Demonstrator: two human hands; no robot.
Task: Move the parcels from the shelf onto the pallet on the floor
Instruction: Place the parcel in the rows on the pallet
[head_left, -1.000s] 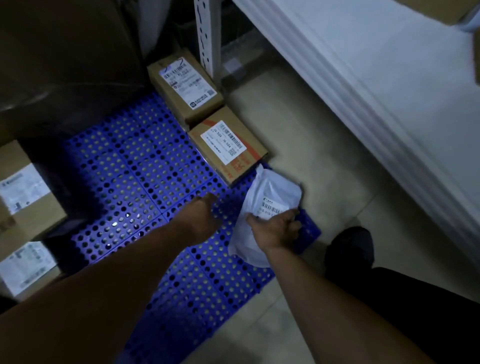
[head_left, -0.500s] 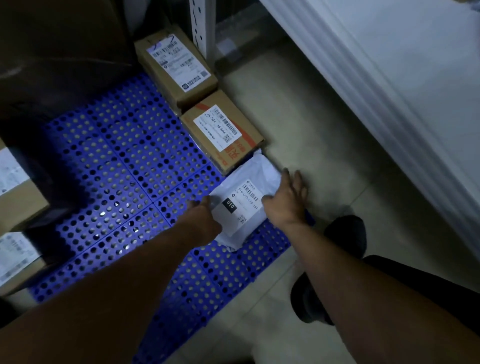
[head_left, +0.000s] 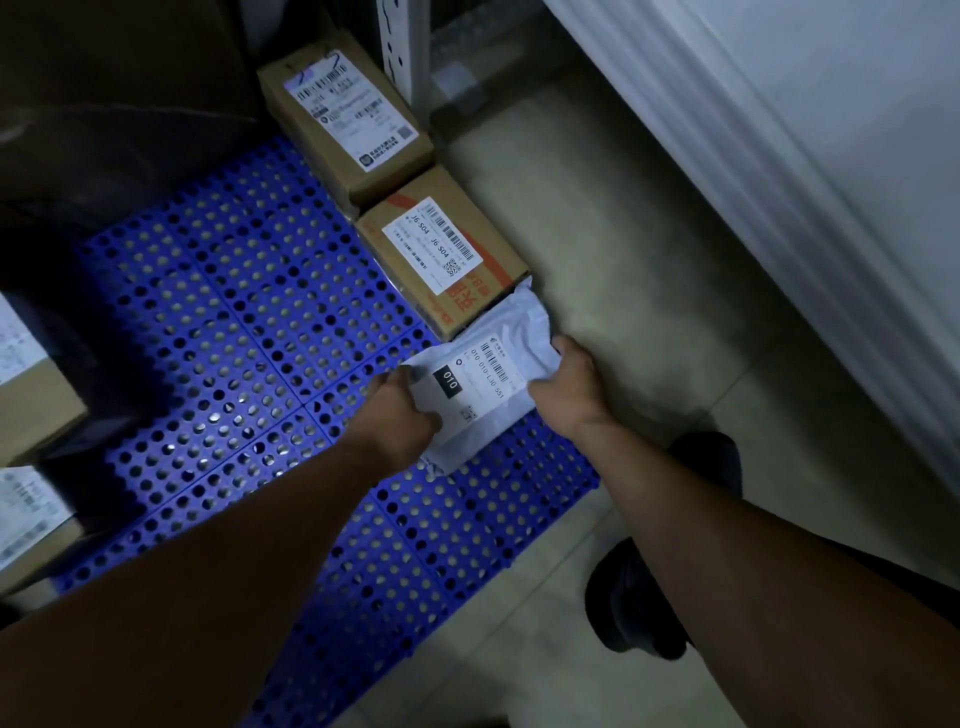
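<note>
The white poly mailer (head_left: 488, 384) lies label-up on the blue perforated pallet (head_left: 234, 322), at its right edge. Its far corner touches the J6-S04 cardboard box (head_left: 441, 254), and a second labelled box (head_left: 343, 114) sits just behind that one. By my reading three parcels are down, with this one being squared into the row. How many remain on the shelf cannot be seen. More cartons (head_left: 31, 405) sit at the pallet's left side. Both arms reach forward and down. The left hand (head_left: 400, 410) has its grip closed on the mailer's left edge. The right hand (head_left: 566, 384) grasps the right edge, fingers curled over it.
</note>
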